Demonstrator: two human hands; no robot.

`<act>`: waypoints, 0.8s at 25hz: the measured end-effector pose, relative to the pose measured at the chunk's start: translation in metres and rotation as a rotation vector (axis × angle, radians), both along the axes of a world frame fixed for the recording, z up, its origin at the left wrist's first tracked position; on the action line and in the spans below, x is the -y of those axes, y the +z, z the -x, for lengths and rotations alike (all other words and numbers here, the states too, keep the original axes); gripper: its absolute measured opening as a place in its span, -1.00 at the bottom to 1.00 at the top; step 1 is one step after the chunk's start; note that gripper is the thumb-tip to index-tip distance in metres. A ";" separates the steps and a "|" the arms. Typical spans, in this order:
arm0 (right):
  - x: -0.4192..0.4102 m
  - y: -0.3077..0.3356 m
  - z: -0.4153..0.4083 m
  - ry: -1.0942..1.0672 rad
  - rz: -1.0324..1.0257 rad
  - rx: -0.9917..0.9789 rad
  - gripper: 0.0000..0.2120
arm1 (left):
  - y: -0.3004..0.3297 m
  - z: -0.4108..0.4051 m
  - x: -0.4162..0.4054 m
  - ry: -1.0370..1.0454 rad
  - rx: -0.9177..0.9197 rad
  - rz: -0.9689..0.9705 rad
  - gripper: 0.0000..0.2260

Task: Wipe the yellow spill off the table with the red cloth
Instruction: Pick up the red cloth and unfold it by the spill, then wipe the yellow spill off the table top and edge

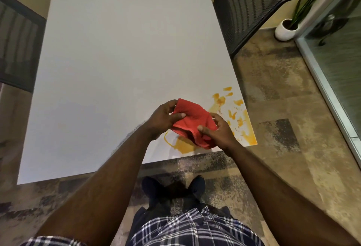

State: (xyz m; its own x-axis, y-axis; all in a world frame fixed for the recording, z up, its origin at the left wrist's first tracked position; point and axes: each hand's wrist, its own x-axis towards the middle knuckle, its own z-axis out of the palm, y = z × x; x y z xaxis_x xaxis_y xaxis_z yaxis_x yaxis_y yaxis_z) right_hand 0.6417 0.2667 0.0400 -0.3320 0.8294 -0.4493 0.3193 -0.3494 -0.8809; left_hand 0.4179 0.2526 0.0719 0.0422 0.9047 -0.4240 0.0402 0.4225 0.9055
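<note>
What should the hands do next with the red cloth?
Probably lower the red cloth onto the yellow spill at the table corner: both the left hand and right hand hold it bunched above the mess, which looks unwiped.

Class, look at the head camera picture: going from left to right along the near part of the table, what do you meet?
Bare white table → left hand → red cloth → right hand → yellow spill → patterned carpet → glass door frame.
</note>
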 end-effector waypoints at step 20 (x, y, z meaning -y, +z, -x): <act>0.022 -0.063 -0.081 -0.021 -0.288 0.672 -0.41 | -0.077 -0.075 -0.054 -0.318 -0.754 -0.097 -0.57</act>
State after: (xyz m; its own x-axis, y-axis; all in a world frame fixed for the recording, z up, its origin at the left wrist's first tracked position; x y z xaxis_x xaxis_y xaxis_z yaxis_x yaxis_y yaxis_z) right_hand 0.7222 0.2446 -0.0230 -0.0447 0.9486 -0.3134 0.8190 -0.1449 -0.5552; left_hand 0.4931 0.3067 -0.0054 0.0383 0.9316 -0.3614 0.7567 0.2091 0.6194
